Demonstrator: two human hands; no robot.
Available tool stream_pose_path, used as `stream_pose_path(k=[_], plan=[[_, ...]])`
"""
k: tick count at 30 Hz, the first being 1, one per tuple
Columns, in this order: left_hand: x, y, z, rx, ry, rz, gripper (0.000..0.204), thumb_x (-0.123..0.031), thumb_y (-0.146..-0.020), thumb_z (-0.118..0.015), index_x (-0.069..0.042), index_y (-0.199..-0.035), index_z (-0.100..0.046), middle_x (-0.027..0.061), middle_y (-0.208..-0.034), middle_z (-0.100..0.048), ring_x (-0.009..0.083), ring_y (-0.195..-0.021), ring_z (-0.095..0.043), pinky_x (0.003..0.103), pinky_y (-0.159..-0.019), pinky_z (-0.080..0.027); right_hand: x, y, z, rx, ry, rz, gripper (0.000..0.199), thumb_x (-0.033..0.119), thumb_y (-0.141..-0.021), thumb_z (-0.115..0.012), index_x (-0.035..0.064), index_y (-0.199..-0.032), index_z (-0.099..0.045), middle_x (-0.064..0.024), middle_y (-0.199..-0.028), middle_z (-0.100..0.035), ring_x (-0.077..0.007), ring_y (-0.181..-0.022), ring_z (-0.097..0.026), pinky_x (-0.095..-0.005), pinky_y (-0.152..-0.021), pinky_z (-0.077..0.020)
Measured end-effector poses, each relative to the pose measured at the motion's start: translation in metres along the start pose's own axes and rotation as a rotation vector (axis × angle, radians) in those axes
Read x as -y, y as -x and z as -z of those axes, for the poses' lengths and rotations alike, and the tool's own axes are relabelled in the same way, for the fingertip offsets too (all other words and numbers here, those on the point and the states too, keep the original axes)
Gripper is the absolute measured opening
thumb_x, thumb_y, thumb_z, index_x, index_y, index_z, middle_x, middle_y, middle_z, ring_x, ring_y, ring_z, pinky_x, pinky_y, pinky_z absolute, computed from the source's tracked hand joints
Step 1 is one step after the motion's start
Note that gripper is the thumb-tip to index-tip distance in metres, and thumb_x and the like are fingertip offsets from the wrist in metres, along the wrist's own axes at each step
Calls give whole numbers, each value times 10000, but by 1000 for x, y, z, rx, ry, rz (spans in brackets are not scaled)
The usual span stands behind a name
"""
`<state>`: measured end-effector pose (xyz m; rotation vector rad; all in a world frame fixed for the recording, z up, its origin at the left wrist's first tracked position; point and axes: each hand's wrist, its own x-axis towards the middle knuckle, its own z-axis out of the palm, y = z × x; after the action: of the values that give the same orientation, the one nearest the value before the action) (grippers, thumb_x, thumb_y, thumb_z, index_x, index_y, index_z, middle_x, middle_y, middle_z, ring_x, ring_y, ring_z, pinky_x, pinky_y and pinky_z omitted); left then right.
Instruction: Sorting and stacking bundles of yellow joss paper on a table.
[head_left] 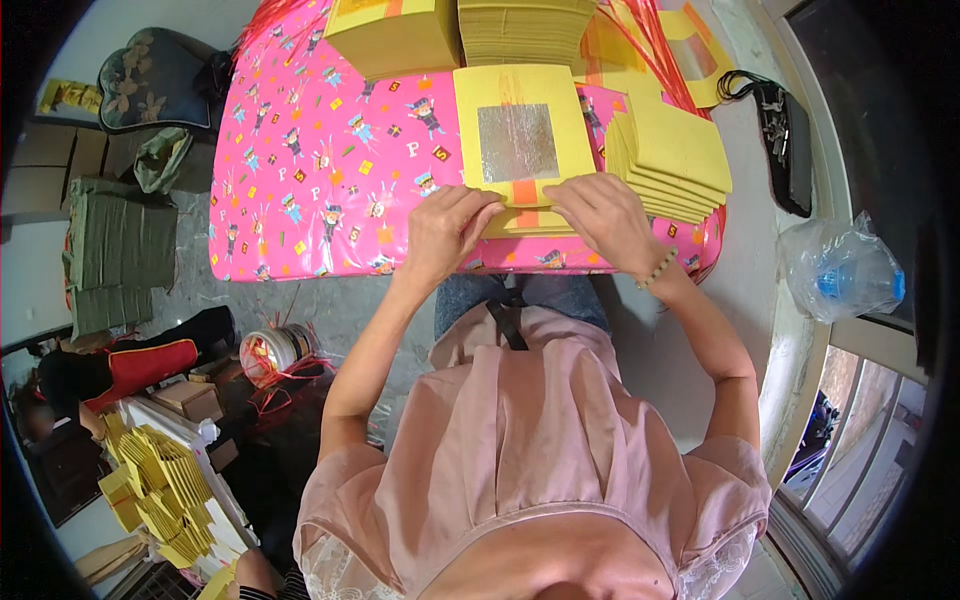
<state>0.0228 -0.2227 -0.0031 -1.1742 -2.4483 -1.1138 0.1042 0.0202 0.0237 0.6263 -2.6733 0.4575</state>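
A yellow sheet of joss paper (565,120) with a silver foil square and an orange stripe lies in front of me on the table. Its near edge is curled up, with more yellow sheets (510,229) under it. My left hand (447,230) is closed on the left end of that curled edge, thumb and fingers together. On the right end my right hand (608,222) is closed in the same way, a beaded bracelet at its wrist. Fanned folded yellow papers (680,155) lie just right of the sheet.
A pink patterned cloth (330,190) covers the table. Tall yellow paper stacks (395,40) and red strings (672,55) lie at the far side. A plastic bag (845,268) sits at right. Lower left, another person (150,362) is beside yellow papers (160,470); a bucket (275,352) stands nearby.
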Motion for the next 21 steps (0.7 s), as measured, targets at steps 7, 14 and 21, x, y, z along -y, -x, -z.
stream_pose_path(k=[7,14,21], plan=[[-4,-16,12,73,-1,39,288,-112,-843,-739,-74,-1124,-690,121,-959,-693,277,-866,-668,375,-745,-527,-12,-29,15,19,-80,-57,159,121,-906,-632,53,-1048,-656,-125,-882,-642,-310,-832,-638,-406,-758,-506],[-12,-24,-10,-75,-182,-326,542,-202,-824,-721,-139,-1345,-585,145,-1406,-498,349,-1314,-462,482,-1085,-379,-46,-82,30,60,-183,-214,208,193,-969,-575,5,-1035,-635,-169,-946,-667,-357,-889,-648,-426,-751,-514],[-7,-62,-39,148,-239,-146,718,-400,-907,-620,-94,-1506,-368,231,-1549,-305,431,-1435,-275,537,-1174,-224,-108,-123,-3,62,-127,-232,257,235,-974,-554,0,-1038,-639,-182,-986,-675,-376,-936,-636,-448,-801,-506]])
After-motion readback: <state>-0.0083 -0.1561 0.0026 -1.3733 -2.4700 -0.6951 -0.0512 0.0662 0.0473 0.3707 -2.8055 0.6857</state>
